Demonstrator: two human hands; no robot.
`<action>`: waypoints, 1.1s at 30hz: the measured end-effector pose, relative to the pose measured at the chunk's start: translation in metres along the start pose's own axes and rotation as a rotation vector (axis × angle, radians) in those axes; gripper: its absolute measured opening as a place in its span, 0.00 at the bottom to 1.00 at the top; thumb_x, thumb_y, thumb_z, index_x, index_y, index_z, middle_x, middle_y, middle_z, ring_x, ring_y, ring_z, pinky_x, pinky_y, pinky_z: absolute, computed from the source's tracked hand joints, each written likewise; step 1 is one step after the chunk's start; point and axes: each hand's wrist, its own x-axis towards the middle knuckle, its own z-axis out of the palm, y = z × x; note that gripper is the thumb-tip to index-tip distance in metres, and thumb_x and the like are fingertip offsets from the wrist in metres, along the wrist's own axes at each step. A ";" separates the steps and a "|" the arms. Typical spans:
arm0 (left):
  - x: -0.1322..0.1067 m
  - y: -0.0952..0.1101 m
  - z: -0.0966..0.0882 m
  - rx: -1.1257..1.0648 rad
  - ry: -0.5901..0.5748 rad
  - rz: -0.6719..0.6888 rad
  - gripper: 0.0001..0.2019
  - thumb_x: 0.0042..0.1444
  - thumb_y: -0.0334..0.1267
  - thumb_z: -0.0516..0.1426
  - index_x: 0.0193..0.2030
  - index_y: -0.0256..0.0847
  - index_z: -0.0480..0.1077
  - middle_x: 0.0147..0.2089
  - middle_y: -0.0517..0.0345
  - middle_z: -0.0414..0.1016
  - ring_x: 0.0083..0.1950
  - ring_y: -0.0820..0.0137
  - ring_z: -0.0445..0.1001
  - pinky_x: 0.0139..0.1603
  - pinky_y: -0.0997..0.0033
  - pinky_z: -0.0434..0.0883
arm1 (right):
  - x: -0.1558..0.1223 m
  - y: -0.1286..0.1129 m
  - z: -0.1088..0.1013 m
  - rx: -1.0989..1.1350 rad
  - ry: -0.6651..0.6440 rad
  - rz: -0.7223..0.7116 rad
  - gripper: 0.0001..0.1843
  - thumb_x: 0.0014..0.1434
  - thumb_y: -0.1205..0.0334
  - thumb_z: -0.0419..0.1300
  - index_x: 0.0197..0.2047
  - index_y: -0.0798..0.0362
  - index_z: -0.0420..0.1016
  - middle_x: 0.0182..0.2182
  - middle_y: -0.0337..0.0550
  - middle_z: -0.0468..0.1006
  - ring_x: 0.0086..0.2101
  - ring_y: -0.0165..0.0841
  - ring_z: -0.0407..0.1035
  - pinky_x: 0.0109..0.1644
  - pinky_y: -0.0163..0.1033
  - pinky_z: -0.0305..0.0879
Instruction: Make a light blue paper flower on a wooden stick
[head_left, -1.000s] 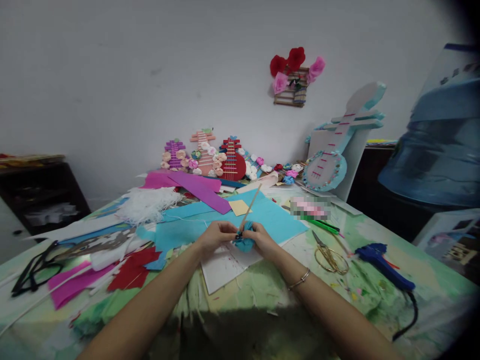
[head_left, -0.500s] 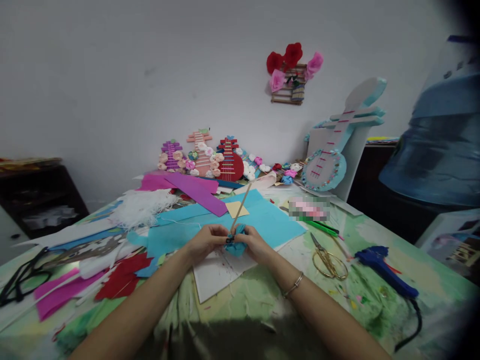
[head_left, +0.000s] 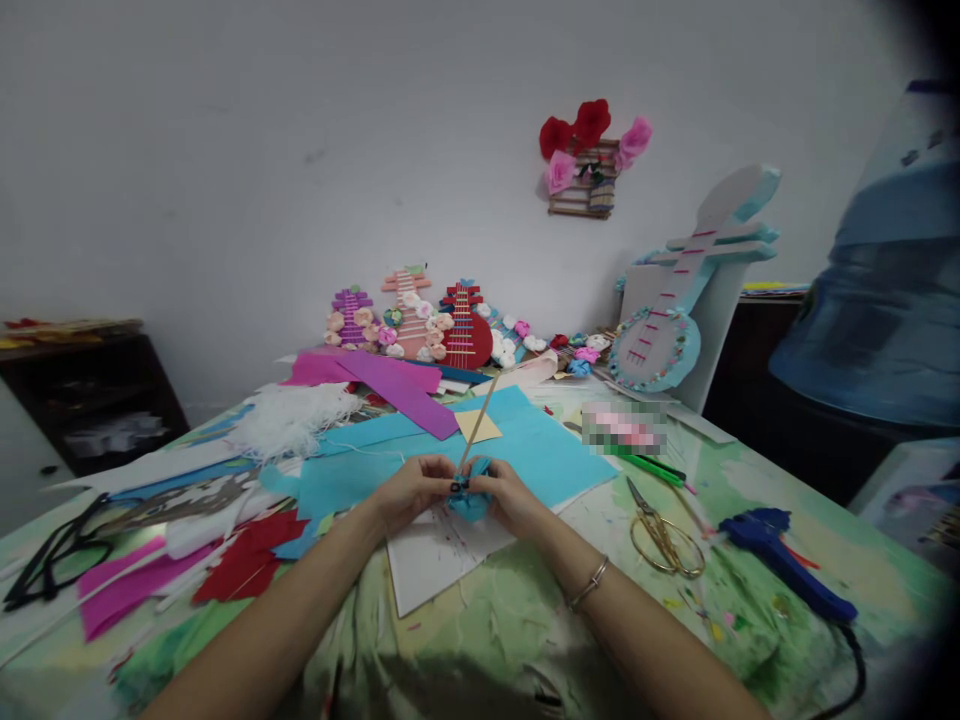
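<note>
Both hands meet over the middle of the table. My left hand (head_left: 411,490) and my right hand (head_left: 504,495) are closed around a small blue paper flower (head_left: 470,502) wrapped on a thin wooden stick (head_left: 478,425). The stick slants up and away from my fingers. Under the hands lie a white sheet (head_left: 431,560) and a large blue sheet (head_left: 525,440).
Gold scissors (head_left: 664,530) and a blue glue gun (head_left: 780,560) lie to the right. Red, pink and purple paper scraps (head_left: 247,560) and white fluff (head_left: 289,415) lie left. Small craft guitars (head_left: 409,320) stand at the back; a water jug (head_left: 889,290) at far right.
The hands stay closed on the blue flower and stick, working it slightly; the stick's tilt shifts a little. The view has moved a bit.
</note>
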 end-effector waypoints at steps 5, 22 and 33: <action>0.003 -0.003 -0.004 -0.008 -0.021 0.011 0.12 0.32 0.29 0.69 0.25 0.33 0.72 0.25 0.59 0.73 0.26 0.76 0.71 0.30 0.76 0.65 | 0.000 -0.001 0.000 -0.005 -0.002 0.025 0.08 0.38 0.68 0.61 0.27 0.55 0.71 0.24 0.37 0.71 0.26 0.28 0.64 0.31 0.33 0.61; 0.003 -0.004 -0.006 -0.015 -0.037 0.013 0.12 0.31 0.29 0.69 0.25 0.33 0.72 0.25 0.58 0.73 0.26 0.75 0.70 0.30 0.75 0.64 | -0.003 -0.003 0.002 -0.004 -0.020 0.026 0.06 0.39 0.68 0.62 0.26 0.55 0.72 0.25 0.37 0.71 0.27 0.27 0.64 0.32 0.33 0.60; 0.007 -0.009 -0.012 0.001 -0.062 0.039 0.12 0.33 0.29 0.68 0.26 0.33 0.72 0.26 0.58 0.74 0.27 0.74 0.71 0.31 0.75 0.65 | -0.001 0.001 -0.001 -0.017 -0.024 0.030 0.06 0.40 0.68 0.62 0.27 0.55 0.73 0.25 0.38 0.72 0.28 0.28 0.65 0.35 0.34 0.61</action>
